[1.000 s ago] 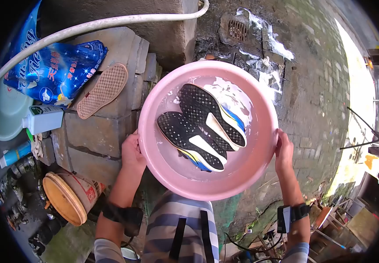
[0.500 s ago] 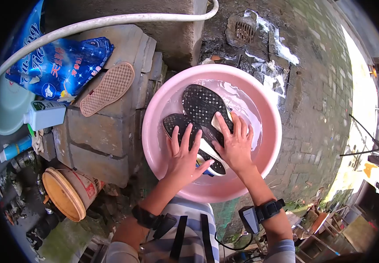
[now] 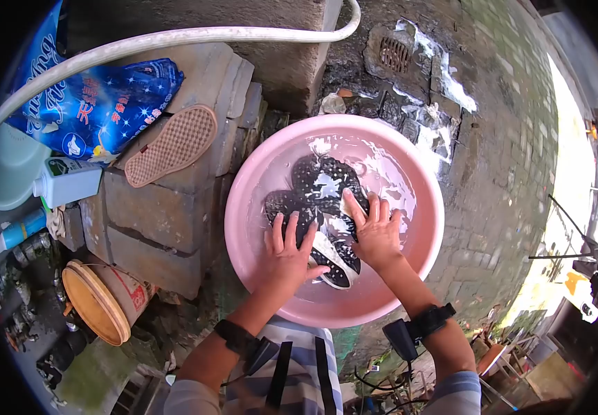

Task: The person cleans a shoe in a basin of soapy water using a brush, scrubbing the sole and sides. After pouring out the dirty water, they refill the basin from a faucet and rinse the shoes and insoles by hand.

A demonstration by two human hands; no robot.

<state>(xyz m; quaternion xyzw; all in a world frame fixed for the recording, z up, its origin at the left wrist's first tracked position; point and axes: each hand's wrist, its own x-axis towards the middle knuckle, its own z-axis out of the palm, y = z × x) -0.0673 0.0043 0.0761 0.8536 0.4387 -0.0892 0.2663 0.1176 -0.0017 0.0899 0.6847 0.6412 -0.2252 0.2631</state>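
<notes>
A pair of shoes with black, white-dotted soles facing up lies in the water of a pink basin. Water covers much of the soles, and bright reflections hide parts of them. My left hand rests with fingers spread on the lower left of the pair, thumb toward the white edge. My right hand presses on the right side of the shoes, its fingers spread as well. Both palms face down, and neither hand grips anything.
Left of the basin, a tan insole and a blue detergent bag lie on stone blocks. Nearby are a pale bottle, a green basin and a tipped bucket. A white hose crosses above; a drain grate lies beyond.
Both hands have pushed the shoes down, so water now washes over the soles that stood above it. The hands sit slightly lower in view, and ripples with reflections have appeared.
</notes>
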